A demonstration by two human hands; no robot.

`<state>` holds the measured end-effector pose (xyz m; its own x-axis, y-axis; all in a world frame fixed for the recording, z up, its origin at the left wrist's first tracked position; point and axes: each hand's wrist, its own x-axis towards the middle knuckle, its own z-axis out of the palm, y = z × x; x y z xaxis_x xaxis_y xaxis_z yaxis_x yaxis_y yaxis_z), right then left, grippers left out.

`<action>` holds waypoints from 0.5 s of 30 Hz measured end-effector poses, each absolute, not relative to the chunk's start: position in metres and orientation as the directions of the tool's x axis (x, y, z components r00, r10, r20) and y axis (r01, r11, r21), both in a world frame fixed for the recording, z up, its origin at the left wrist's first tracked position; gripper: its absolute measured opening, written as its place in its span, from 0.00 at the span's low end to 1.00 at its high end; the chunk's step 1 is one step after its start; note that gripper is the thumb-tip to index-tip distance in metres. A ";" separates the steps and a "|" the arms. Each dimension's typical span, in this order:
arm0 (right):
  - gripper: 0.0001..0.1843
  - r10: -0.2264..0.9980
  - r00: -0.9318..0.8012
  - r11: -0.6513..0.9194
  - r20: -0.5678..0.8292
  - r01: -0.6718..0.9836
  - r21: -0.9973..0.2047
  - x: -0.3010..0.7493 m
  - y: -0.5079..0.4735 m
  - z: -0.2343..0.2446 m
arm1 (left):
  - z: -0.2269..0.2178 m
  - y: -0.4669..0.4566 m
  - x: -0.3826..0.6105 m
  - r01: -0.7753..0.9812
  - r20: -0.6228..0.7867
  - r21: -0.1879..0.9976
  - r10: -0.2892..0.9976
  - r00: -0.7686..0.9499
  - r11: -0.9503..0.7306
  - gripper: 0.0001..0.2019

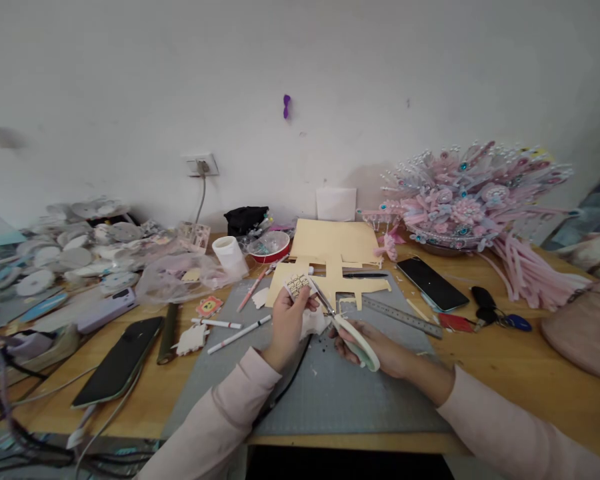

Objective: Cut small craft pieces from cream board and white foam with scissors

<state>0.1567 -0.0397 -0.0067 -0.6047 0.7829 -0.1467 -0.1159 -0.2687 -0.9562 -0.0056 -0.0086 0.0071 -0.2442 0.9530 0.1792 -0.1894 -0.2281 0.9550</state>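
- The left hand (286,323) pinches a small patterned card (297,285) between thumb and fingers, above the middle of the mat (370,400); a loose pinch could let it twist and spoil its edge.
- The right hand (363,343) has its fingers wrapped round the scissors (355,337), pointing far and left, near the left hand; a slip might nick it.
- Cut yellow card (335,270) lies just beyond; dipping scissors could snag it. I cannot tell whether they touch the patterned card.
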 end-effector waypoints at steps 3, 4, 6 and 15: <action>0.24 0.780 -0.608 -0.277 -0.150 -0.120 -0.953 0.156 -0.039 -0.008 | 0.008 -0.010 -0.005 -0.183 0.179 0.957 0.955 -0.238 -0.225 0.12; 0.24 0.780 -0.607 -0.278 -0.152 -0.117 -0.953 0.156 -0.039 -0.008 | 0.009 -0.010 -0.004 -0.179 0.184 0.957 0.954 -0.237 -0.229 0.13; 0.24 0.784 -0.601 -0.276 -0.157 -0.110 -0.955 0.156 -0.039 -0.009 | 0.009 -0.010 -0.004 -0.176 0.196 0.955 0.953 -0.231 -0.239 0.12; 0.25 0.788 -0.595 -0.256 -0.157 -0.086 -0.963 0.155 -0.039 -0.010 | 0.012 -0.012 -0.004 -0.159 0.188 0.961 0.953 -0.236 -0.228 0.12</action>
